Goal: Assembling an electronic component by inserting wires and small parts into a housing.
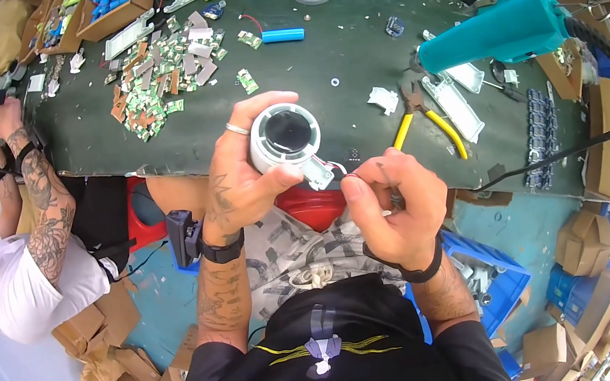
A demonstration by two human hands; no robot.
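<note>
My left hand (pixel 228 183) is closed around a white round housing (pixel 262 153) with a dark centre. A short pale tab (pixel 318 172) juts from its lower right side, towards my right hand. Thin red and white wires (pixel 335 167) come out beside that tab. With thumb and forefinger pressed together, my right hand (pixel 403 203) pinches the wire ends; the exact tips are hidden by the fingers. Both hands are above the near edge of the dark green table (pixel 315 53). Cutting pliers with yellow handles (pixel 431 119) lie just beyond my right hand.
A teal power screwdriver (pixel 491 29) with a black cable hangs at the right. Small circuit boards (pixel 152 83) are heaped at the left, near a blue battery cell (pixel 283 35). White shell pieces (pixel 455 107) lie beside the pliers. At far left another person (pixel 35 249) works.
</note>
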